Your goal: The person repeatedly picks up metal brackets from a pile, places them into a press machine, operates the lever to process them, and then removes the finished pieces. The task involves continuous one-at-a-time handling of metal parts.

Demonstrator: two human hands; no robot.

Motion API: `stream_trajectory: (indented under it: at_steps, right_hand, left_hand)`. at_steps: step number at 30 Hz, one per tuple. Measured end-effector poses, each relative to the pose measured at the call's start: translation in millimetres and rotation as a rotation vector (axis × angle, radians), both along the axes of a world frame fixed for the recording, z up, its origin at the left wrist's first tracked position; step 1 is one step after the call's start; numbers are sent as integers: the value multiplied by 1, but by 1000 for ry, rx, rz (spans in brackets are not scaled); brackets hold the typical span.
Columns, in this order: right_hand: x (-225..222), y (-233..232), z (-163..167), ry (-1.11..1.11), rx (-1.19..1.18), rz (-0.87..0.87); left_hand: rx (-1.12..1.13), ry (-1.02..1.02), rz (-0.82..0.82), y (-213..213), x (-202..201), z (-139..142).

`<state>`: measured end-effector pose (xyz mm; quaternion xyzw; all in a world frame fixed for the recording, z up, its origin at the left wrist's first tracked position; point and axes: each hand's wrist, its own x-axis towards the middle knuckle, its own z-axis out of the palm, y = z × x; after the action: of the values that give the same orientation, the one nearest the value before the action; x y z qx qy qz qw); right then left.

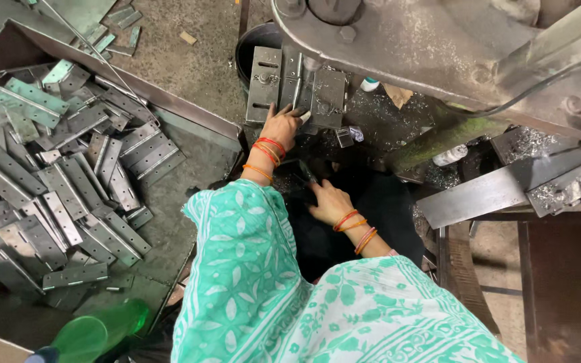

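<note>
Head view: your left hand presses a metal plate on the jig, long axis pointing away from you; your right hand, nearer you, grasps a dark piece.

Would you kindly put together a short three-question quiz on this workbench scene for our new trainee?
1. True or false: the left hand rests on a metal plate under the machine's tool.
2. Where does the pile of flat metal strips lie?
A. in the tray on the person's left
B. on the machine's arm
C. in the person's lap
3. What colour is the plastic bottle at the bottom edge?

Key
1. True.
2. A.
3. Green. The right hand, meanwhile, is lower down, on a dark flat piece.
</note>
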<state>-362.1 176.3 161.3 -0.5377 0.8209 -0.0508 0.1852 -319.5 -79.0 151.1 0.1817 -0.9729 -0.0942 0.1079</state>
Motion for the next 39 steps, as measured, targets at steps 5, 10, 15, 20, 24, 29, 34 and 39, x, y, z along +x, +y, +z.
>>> stream_trajectory:
  at_steps: [5,10,15,20,24,29,34,39]
  right_hand:
    - [20,25,-53,-25,-207,-47]
    - [18,34,-72,-49,-199,-53]
    - [5,17,-25,-80,-142,-2]
    - [-13,-8,29,-38,-24,72]
    - [-8,-14,26,-16,-12,29]
    - [22,21,-30,-55,-205,-51]
    - [10,28,-44,-153,-201,-35]
    - [-13,4,4,-74,-125,82]
  left_hand:
    - [60,6,16,1,4,10]
    - [68,41,56,4,12,10]
    - [-172,114,294,10,13,0]
    - [-64,-39,326,9,-6,3]
    - [-97,30,396,-1,-24,6]
    - [-49,-39,397,-3,-34,5]
    - [-139,70,391,6,-27,3]
    - [-67,14,428,1,-36,-1]
